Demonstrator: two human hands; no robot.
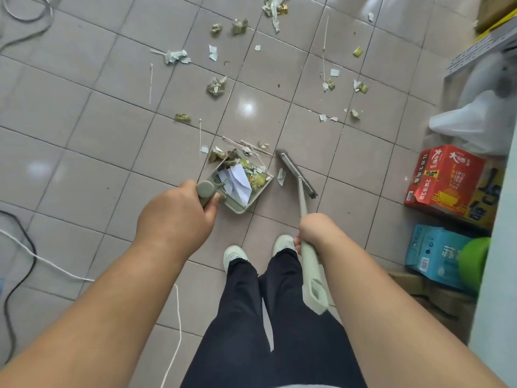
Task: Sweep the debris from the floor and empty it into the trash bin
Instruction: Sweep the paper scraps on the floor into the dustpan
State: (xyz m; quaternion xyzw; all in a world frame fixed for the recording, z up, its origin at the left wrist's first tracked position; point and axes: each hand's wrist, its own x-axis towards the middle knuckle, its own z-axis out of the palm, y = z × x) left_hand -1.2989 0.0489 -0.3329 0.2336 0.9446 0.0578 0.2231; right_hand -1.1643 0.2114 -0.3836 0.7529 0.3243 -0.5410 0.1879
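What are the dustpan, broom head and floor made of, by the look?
Dustpan: likely moulded plastic, matte sage green, with smooth rounded edges and a comb of teeth inside. Broom head: same pale green plastic back with dark grey bristles, probably synthetic. Floor: glazed grey tile, probably ceramic, with dark grout lines and a bright glare spot.

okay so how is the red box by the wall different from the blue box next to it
The red box carries large white characters and a drawn bowl; the blue box has smaller pale print and a barcode label. The red box lies farther from the person's feet, beside a white plastic bag; the blue box lies nearer, with a green round object covering its right end. The red box shows more of its faces. Both are printed cartons on the tiled floor on the right.
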